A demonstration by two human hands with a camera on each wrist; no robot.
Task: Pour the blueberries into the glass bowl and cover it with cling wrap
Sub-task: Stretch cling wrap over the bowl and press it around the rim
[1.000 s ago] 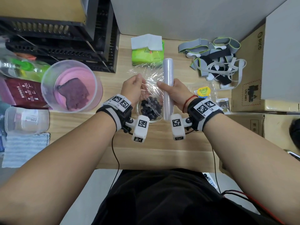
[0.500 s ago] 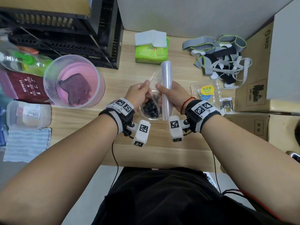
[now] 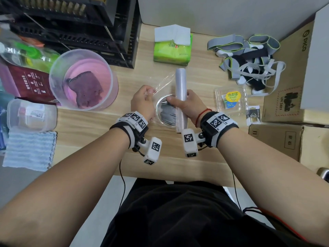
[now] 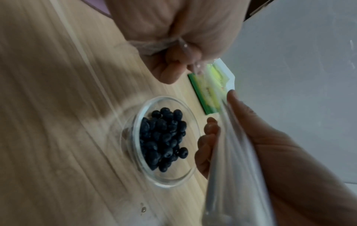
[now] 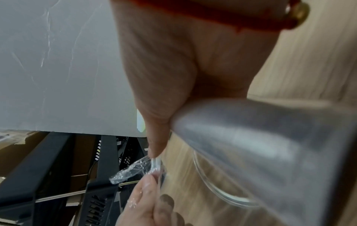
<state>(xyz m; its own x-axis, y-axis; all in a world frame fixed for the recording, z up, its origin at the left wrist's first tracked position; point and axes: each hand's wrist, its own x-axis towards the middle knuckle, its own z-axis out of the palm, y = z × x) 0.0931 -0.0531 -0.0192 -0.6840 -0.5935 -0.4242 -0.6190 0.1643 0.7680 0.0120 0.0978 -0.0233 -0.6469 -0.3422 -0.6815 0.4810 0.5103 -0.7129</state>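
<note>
Desk (image 3: 92, 139): pale wood, cluttered — pink tub (image 3: 83, 80) at left.
Cling wrap roll (image 3: 181, 97): gripped by right hand (image 3: 189, 104), lying just right of the bowl.
Glass bowl (image 4: 160, 142): on desk between both hands, blueberries (image 4: 164, 139) inside.
Film (image 3: 162, 82): edge pinched by left hand (image 3: 143, 102) — stretched from the roll, over the bowl.

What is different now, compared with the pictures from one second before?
The cling film, spread wide over the glass bowl earlier, is now a narrower, bunched strip pinched by the left hand. The right hand still grips the roll; blueberries remain inside.
</note>
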